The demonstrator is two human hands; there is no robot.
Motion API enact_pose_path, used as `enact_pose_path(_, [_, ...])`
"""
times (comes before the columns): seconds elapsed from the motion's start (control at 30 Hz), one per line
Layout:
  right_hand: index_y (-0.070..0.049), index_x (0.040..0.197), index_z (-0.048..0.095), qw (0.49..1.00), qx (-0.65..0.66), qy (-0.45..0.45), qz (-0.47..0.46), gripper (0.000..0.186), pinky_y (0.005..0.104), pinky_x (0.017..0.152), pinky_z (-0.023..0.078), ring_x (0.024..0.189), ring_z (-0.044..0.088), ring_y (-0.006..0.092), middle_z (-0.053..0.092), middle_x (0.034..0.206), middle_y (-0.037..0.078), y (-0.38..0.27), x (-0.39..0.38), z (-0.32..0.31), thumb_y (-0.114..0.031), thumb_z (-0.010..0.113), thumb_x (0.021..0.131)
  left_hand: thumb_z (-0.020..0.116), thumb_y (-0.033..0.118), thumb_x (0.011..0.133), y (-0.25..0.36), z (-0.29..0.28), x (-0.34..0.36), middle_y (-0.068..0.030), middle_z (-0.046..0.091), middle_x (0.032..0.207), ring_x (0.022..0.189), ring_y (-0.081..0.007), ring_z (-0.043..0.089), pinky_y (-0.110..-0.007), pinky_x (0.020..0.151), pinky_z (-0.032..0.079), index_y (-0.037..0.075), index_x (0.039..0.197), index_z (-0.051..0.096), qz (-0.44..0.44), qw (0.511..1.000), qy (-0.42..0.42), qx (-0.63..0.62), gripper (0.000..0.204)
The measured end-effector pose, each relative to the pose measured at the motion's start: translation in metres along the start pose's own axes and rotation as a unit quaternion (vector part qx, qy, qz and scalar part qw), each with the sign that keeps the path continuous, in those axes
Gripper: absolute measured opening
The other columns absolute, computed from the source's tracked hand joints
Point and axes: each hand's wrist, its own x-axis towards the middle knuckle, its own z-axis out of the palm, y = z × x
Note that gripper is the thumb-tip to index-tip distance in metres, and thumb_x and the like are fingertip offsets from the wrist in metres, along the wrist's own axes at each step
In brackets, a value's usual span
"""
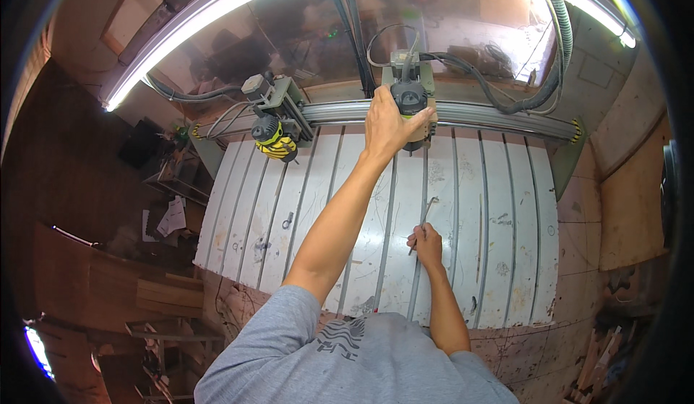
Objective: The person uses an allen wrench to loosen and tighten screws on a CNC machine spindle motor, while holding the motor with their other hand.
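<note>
The left hand (389,123) wraps its fingers around the black-and-green cylindrical router motor (410,99), mounted on a long silvery metal rail (491,113); this broad grasp probably steadies the rounded housing. Over the scuffed, white, grooved surface (466,187), the right hand (428,243) has its fingers curled round a slim grey metal rod (429,211), held toward its lower end, perhaps for reach, its tip seemingly bent. A yellow-and-black router motor (273,140) hangs farther left, on the same rail.
</note>
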Motion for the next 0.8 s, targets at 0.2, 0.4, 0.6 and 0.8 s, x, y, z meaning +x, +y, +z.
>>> enact_pose_path(0.2, [0.002,0.089,0.059,1.000,-0.002,0.001,0.001,0.026,0.0329,0.061,0.057,0.067,0.073,0.0203,0.073,0.077,0.014,-0.0030,-0.0013,-0.0001,-0.018,0.054,0.105,0.089,0.050,0.074,0.0017,-0.0006,-0.0007,-0.0255,0.062,0.112,0.107,-0.0395,0.065,-0.046,0.091,0.053,-0.007,0.121,0.052,-0.002,1.000,0.001,0.000,0.083])
enact_pose_path(0.4, [0.003,0.090,0.060,1.000,0.004,-0.003,0.005,0.026,0.0329,0.061,0.057,0.067,0.072,0.0202,0.073,0.078,0.015,-0.0045,-0.0013,-0.0007,-0.018,0.054,0.105,0.089,0.051,0.075,-0.0001,0.0000,-0.0013,-0.0285,0.065,0.113,0.107,-0.0405,0.068,-0.046,0.093,0.054,-0.011,0.124,0.052,0.004,1.000,0.004,0.004,0.087])
enact_pose_path(0.6, [0.003,0.092,0.060,1.000,0.018,-0.009,0.006,0.025,0.0331,0.061,0.057,0.067,0.073,0.0207,0.072,0.079,0.015,-0.0011,-0.0002,-0.0007,-0.017,0.053,0.105,0.088,0.052,0.075,0.0009,-0.0008,0.0001,-0.0286,0.065,0.114,0.107,-0.0404,0.067,-0.046,0.092,0.054,-0.011,0.123,0.052,0.004,1.000,-0.004,0.003,0.087])
enact_pose_path(0.8, [0.003,0.093,0.059,1.000,0.013,-0.004,0.009,0.025,0.0336,0.063,0.057,0.068,0.073,0.0214,0.073,0.079,0.015,-0.0027,-0.0023,-0.0004,-0.018,0.052,0.105,0.089,0.051,0.075,0.0014,-0.0013,0.0000,-0.0272,0.064,0.113,0.108,-0.0403,0.066,-0.046,0.092,0.053,-0.009,0.122,0.052,-0.005,1.000,-0.004,0.006,0.084])
